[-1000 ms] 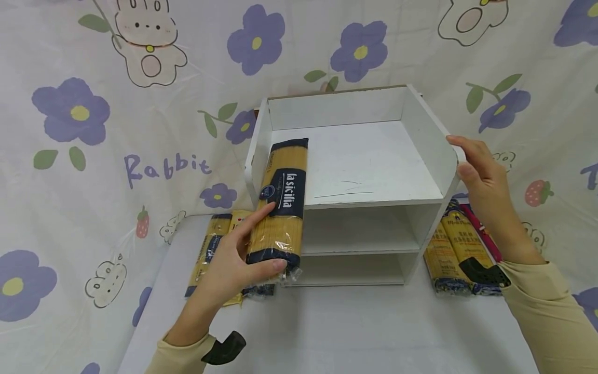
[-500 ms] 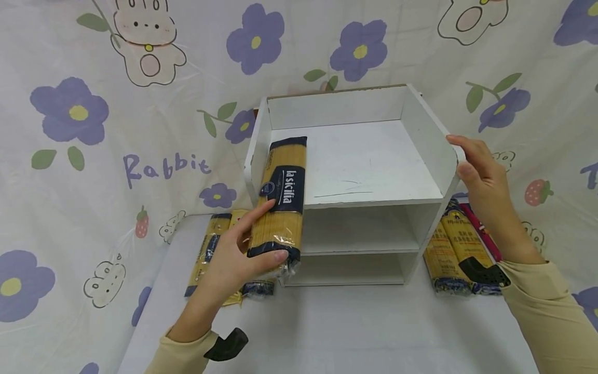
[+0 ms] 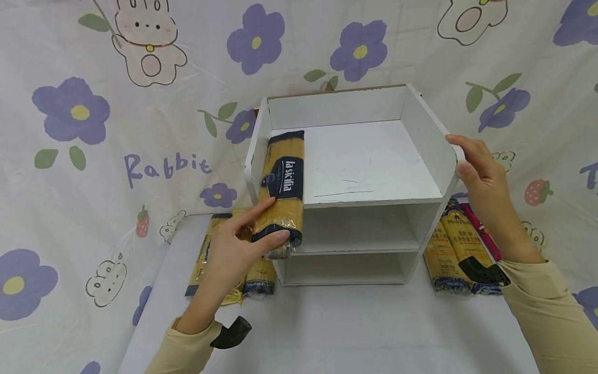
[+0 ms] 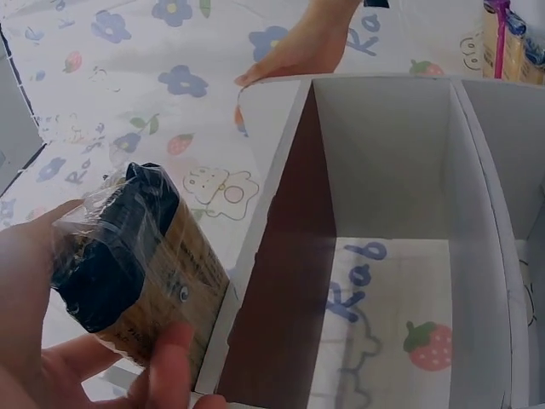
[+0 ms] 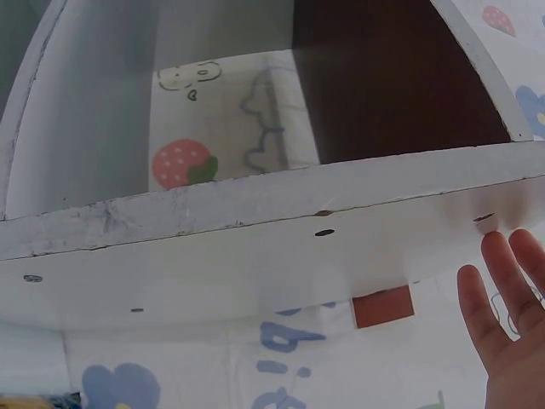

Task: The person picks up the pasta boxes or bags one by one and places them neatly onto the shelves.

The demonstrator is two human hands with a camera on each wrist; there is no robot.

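My left hand (image 3: 231, 254) grips the near end of a pack of spaghetti (image 3: 286, 208), thumb on top and fingers along its left side. The pack has a dark blue "la sicilia" label. It lies along the left wall of the top tier of a white shelf unit (image 3: 364, 161), its near end sticking out past the front edge. The left wrist view shows the pack's crinkled clear end (image 4: 140, 230) in the hand. My right hand (image 3: 488, 197) holds the front corner of the shelf's right side panel; several fingers (image 5: 502, 281) touch its outer face.
More spaghetti packs (image 3: 259, 278) lie on the white table (image 3: 345, 327) left of the shelf, partly hidden by my left hand. Yellow pasta packs (image 3: 455, 249) and a pink-red package (image 3: 481, 228) lie to its right. A patterned cloth (image 3: 303, 47) hangs behind.
The spaghetti pack has slid further back onto the top tier, pushed by my left hand, uncovering more of the packs below. My right hand stays on the shelf panel.
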